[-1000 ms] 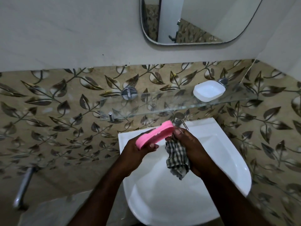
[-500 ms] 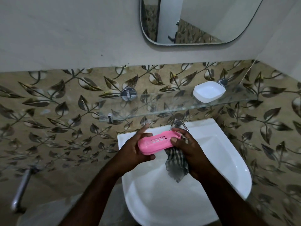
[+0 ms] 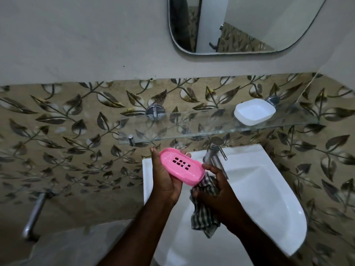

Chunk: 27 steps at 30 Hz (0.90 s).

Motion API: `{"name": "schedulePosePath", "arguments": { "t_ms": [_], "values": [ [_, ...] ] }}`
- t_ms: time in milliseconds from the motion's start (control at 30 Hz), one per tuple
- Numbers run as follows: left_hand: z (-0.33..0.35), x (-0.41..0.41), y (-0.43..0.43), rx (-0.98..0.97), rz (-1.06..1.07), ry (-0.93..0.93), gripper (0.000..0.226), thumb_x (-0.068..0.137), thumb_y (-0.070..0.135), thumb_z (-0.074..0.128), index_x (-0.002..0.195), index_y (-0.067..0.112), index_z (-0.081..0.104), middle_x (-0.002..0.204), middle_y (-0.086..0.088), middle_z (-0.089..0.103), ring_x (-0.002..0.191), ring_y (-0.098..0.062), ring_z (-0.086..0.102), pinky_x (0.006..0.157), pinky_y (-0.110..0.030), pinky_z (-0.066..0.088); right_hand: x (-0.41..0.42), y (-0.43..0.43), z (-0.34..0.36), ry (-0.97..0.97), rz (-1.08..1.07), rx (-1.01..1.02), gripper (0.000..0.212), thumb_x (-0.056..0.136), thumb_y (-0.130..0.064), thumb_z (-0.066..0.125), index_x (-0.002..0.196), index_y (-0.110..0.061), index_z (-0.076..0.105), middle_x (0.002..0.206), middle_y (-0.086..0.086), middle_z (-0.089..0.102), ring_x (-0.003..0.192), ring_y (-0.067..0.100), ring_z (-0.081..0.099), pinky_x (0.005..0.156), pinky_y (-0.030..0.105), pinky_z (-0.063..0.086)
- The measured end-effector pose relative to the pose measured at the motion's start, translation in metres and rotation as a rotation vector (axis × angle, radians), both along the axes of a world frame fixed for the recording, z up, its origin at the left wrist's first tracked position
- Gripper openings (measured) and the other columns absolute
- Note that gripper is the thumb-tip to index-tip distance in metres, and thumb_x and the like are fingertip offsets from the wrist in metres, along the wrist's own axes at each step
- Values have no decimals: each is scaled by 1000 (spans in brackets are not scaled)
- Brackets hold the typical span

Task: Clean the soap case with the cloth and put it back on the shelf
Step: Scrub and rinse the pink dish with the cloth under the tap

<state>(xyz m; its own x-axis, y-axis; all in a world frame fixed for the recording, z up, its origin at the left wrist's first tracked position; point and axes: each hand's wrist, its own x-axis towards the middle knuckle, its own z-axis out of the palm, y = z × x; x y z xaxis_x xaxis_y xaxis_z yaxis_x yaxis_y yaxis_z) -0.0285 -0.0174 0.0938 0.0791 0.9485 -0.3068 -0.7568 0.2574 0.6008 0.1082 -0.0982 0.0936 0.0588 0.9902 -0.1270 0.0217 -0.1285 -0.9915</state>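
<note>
A pink soap case (image 3: 181, 167) with drain slots lies face up in my left hand (image 3: 166, 177), whose fingers curl round its far edge, above the left rim of the sink. My right hand (image 3: 215, 191) grips a dark checked cloth (image 3: 203, 214) just below and right of the case, one fingertip touching the case's right end. The cloth hangs down over the basin. Above is the glass shelf (image 3: 192, 129), with a white soap case part (image 3: 254, 111) on its right side.
A white sink (image 3: 269, 198) sits below my hands, its chrome tap (image 3: 214, 152) right behind the pink case. A mirror (image 3: 240, 24) hangs on the wall above. A metal pipe (image 3: 34, 212) runs at the lower left, above a white fixture.
The pink case has turned from edge-on to face up with its slots showing. It moved slightly left in my left hand. My right hand with the cloth slid down and off its top.
</note>
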Motion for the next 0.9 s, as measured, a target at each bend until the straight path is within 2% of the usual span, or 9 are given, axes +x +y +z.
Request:
{"name": "schedulePosePath", "arguments": {
  "t_ms": [67, 167, 267, 367, 433, 500, 600, 733, 900],
  "values": [
    [-2, -1, 7, -24, -34, 34, 75, 83, 74, 35, 104, 8, 62, 88, -18, 67, 81, -31, 69, 76, -44, 57, 16, 0, -5, 5, -8, -72, 70, 69, -6, 77, 125, -36, 48, 107, -1, 71, 93, 22, 71, 83, 45, 57],
    [-6, -3, 11, -57, -143, 28, 81, 79, 79, 35, 102, 7, 65, 92, -18, 68, 86, -34, 67, 85, -47, 53, 45, 0, -10, 82, -184, -96, 49, 66, -9, 70, 111, -21, 54, 105, 18, 70, 93, 39, 69, 85, 62, 53],
    [-7, 6, 8, -103, -233, 55, 87, 78, 81, 33, 107, 6, 66, 99, -19, 67, 90, -34, 66, 87, -47, 51, 67, 9, 4, 5, -177, -55, 29, 72, -8, 70, 99, -15, 63, 98, 19, 72, 89, 36, 70, 81, 55, 57],
    [-6, 21, 4, -129, -282, 76, 90, 72, 83, 36, 103, 6, 70, 104, -20, 67, 92, -34, 66, 91, -49, 49, 65, 25, 21, -165, -129, 43, 36, 72, -15, 74, 106, -23, 68, 107, 7, 69, 96, 23, 68, 87, 43, 56],
    [0, 33, 0, -134, -323, 84, 90, 70, 83, 34, 100, 7, 73, 103, -20, 70, 91, -34, 68, 89, -47, 51, 53, 34, 30, -349, -129, 144, 42, 72, -16, 78, 111, -25, 67, 109, -3, 65, 97, 3, 63, 89, 21, 50],
    [5, 43, -3, -124, -368, 76, 91, 76, 82, 28, 105, 7, 72, 108, -21, 71, 95, -34, 70, 82, -43, 55, 40, 40, 35, -436, -121, 214, 43, 73, -14, 78, 112, -27, 64, 104, -13, 64, 93, -11, 58, 80, 3, 42],
    [10, 51, -3, -113, -384, 66, 90, 81, 79, 25, 98, 7, 77, 110, -22, 70, 98, -32, 70, 77, -38, 57, 35, 38, 29, -495, -64, 257, 34, 78, -22, 74, 108, -31, 62, 101, -16, 67, 93, -5, 62, 80, 10, 47],
    [15, 53, -9, -117, -414, 105, 80, 77, 74, 34, 106, 12, 74, 118, -20, 68, 106, -32, 67, 91, -43, 49, 47, 35, 18, -531, -64, 303, 26, 81, -19, 70, 106, -27, 68, 99, -9, 66, 92, -3, 62, 83, 20, 50],
    [14, 71, -21, -99, -433, 246, 71, 92, 63, 22, 118, 12, 64, 116, -15, 70, 110, -26, 66, 94, -37, 50, 55, 42, 22, -506, -124, 348, 26, 82, -21, 64, 106, -29, 68, 100, -10, 68, 94, 4, 64, 83, 29, 53]
  ]
}}
